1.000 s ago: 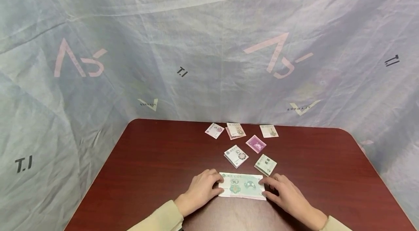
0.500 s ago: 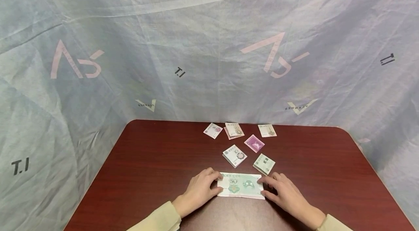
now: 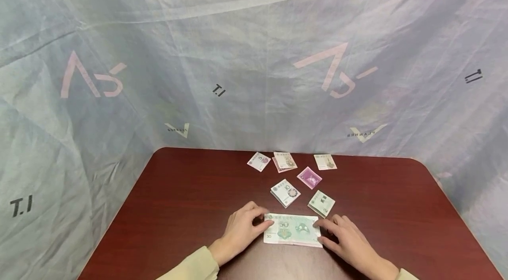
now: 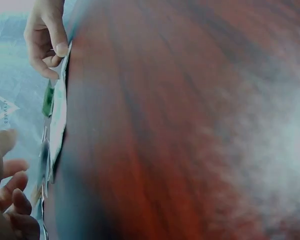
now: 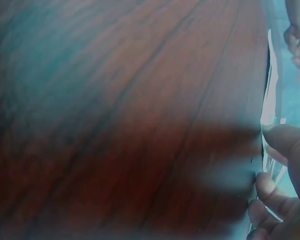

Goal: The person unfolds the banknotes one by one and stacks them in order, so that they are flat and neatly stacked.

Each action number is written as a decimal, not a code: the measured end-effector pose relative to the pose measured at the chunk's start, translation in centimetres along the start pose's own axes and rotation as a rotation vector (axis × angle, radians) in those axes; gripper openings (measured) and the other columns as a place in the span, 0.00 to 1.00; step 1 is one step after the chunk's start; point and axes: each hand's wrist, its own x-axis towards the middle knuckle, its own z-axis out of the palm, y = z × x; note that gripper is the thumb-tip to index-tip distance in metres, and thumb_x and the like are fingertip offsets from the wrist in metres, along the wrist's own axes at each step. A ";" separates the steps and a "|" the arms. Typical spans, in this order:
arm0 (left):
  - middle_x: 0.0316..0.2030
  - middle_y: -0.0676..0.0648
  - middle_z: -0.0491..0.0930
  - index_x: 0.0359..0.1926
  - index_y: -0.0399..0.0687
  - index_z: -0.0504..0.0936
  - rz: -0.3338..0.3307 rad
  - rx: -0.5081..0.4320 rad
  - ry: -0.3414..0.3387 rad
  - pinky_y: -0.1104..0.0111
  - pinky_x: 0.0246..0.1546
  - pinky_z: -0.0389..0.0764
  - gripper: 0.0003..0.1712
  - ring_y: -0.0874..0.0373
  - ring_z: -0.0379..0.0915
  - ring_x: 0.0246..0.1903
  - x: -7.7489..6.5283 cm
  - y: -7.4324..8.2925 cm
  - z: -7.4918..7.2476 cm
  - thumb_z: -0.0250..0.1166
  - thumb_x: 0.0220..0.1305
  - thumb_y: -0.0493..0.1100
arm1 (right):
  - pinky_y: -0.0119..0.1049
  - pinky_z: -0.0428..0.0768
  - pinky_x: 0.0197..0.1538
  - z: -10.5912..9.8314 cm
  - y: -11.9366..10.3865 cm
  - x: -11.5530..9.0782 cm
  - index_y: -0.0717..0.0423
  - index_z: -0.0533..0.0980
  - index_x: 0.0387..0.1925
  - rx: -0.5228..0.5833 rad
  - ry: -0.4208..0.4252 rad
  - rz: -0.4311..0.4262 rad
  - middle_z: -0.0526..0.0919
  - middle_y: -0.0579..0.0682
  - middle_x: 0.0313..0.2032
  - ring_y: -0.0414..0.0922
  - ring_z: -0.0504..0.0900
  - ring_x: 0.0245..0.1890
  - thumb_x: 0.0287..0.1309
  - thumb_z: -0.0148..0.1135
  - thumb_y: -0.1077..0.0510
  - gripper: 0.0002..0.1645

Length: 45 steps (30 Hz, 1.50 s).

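From my remote seat I see the table (image 3: pixel 182 214) and, midway between its side edges, the left hand (image 3: pixel 240 231) and right hand (image 3: pixel 351 244), thumbs and fingers spread, neither closed round anything. Between them, well short of the far edge, the long green 50 note (image 3: pixel 293 229) lies flat, its long axis side to side, roughly parallel to that edge, digits upright to the person. My left thumb is over its left end and my right thumb and index finger touch its right end; smaller folded notes (image 3: pixel 285 192) lie beyond, toward the far edge.
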 end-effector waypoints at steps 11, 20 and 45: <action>0.34 0.61 0.78 0.41 0.59 0.89 0.003 0.086 -0.170 0.71 0.28 0.74 0.12 0.70 0.73 0.31 -0.5 -0.3 -0.1 0.80 0.56 0.49 | 0.35 0.67 0.34 -0.2 -0.1 0.0 0.35 0.82 0.47 -0.035 -0.021 0.004 0.68 0.29 0.32 0.33 0.65 0.33 0.48 0.82 0.53 0.24; 0.34 0.60 0.78 0.41 0.56 0.88 0.069 0.094 -0.170 0.70 0.29 0.77 0.10 0.68 0.75 0.31 0.3 -0.4 -0.4 0.78 0.58 0.46 | 0.34 0.67 0.34 0.0 0.1 0.2 0.36 0.83 0.47 -0.043 0.001 -0.025 0.68 0.30 0.31 0.34 0.65 0.33 0.47 0.83 0.54 0.25; 0.31 0.43 0.86 0.43 0.39 0.86 -0.438 -0.350 -0.048 0.68 0.30 0.79 0.09 0.52 0.84 0.26 15.9 -2.8 1.4 0.67 0.71 0.41 | 0.35 0.69 0.35 -0.1 0.2 0.1 0.37 0.83 0.48 -0.069 -0.003 -0.042 0.70 0.33 0.32 0.36 0.66 0.34 0.49 0.81 0.52 0.23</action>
